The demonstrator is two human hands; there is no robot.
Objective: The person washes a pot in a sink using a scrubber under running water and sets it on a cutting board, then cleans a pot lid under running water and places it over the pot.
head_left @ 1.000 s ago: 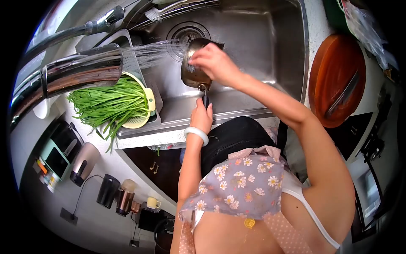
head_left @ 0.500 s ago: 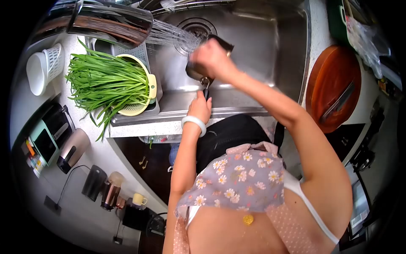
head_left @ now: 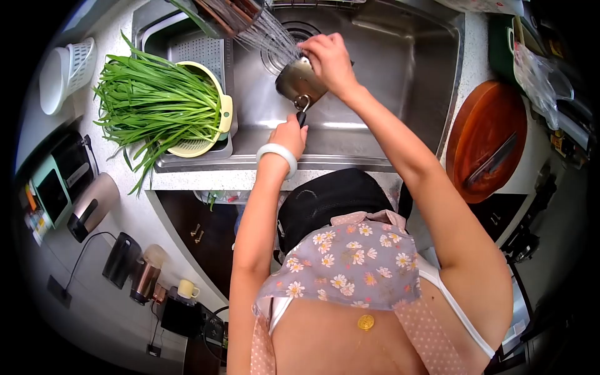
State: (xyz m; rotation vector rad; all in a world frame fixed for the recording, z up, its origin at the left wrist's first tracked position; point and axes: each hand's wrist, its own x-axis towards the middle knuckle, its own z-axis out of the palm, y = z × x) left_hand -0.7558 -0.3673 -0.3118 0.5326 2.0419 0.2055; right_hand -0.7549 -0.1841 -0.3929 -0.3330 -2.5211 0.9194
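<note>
The small metal pot [head_left: 297, 82] is over the sink [head_left: 387, 94], just near of the drain. The left hand [head_left: 289, 137] is closed around its black handle [head_left: 301, 119]. The right hand [head_left: 330, 64] has its fingers bent at the pot's far rim; whether they pinch the rim or only touch it, I cannot tell.

Half a second ago that hand was a blur across the pot; now it shows sharply at the far edge, and more of the shiny side wall faces the viewer. So the water [head_left: 275, 39] from the faucet [head_left: 232, 15] now meets the far-left rim, right beside the fingertips.

The pot is tilted, mouth turned to the far side. Its long axis runs near to far, handle pointing near and slightly left.
</note>
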